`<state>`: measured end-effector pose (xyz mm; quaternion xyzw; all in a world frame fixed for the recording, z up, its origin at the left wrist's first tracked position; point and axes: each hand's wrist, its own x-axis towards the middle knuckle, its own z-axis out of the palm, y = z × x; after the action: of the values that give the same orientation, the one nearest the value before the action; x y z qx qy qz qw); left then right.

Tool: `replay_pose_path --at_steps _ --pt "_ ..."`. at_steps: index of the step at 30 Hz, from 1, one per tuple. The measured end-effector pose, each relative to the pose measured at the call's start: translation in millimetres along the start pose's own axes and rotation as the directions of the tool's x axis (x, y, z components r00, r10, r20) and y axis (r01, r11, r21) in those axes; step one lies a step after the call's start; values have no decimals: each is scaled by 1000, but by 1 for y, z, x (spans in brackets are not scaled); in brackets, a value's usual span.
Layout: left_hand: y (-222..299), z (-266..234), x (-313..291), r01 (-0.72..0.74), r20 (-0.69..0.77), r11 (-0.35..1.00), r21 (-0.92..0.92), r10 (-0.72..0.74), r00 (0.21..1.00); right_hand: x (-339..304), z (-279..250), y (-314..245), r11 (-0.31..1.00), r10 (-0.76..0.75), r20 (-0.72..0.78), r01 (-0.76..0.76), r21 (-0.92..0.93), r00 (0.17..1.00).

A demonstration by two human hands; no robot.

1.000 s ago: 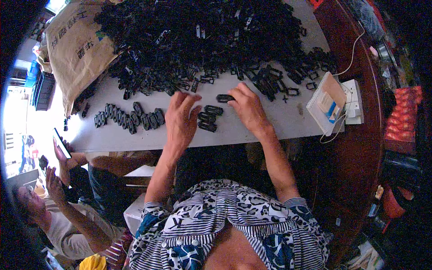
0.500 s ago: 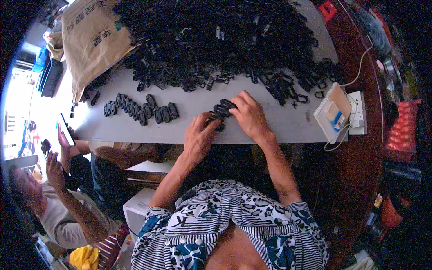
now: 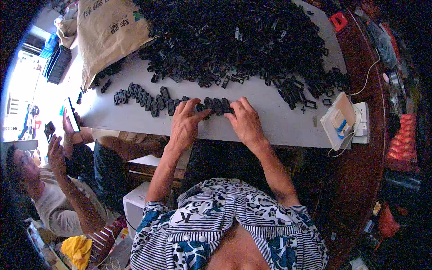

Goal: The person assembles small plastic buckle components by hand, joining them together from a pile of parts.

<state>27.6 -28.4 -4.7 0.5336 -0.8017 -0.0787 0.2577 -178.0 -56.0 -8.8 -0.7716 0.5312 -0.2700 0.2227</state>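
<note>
A short row of small black plastic pieces point(image 3: 217, 106), oblong with rounded ends, stands side by side on the grey table near its front edge. My left hand point(image 3: 185, 122) is at the left end of this row, its fingers curled and thumb against the pieces. At the right end, my right hand point(image 3: 245, 121) presses with bent fingers and thumb, so the row sits between both hands. My left fingers partly hide the left end. Further left stretches a staggered line of similar black pieces point(image 3: 143, 98), its near end reaching my left hand.
A large heap of black plastic parts point(image 3: 234, 40) covers the back of the table. A brown paper sack point(image 3: 112, 40) lies at the back left. A spiral notepad point(image 3: 335, 121) and a white power strip point(image 3: 360, 121) sit right. At left, a person holds a phone point(image 3: 71, 115).
The pieces between my hands, earlier in a slanted cluster, now form a straighter row. My hands are further apart, the left one nearer the staggered line. The whole view has shifted slightly.
</note>
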Motion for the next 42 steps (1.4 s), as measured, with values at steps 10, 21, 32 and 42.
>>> replay_pose_path --at_steps 10,21,32,42 --pt "-4 -12 -2 89 -63 993 73 -85 994 4 4 -8 995 -100 95 101 -7 990" --pt "12 3 20 50 -154 997 -62 -59 986 52 2 16 974 -161 -59 149 -173 985" --pt "54 53 54 -102 62 972 -212 118 991 -3 -44 30 925 46 68 -68 374 997" --pt "63 55 67 84 96 945 -317 -56 994 9 -62 77 866 130 -396 -299 -401 909"
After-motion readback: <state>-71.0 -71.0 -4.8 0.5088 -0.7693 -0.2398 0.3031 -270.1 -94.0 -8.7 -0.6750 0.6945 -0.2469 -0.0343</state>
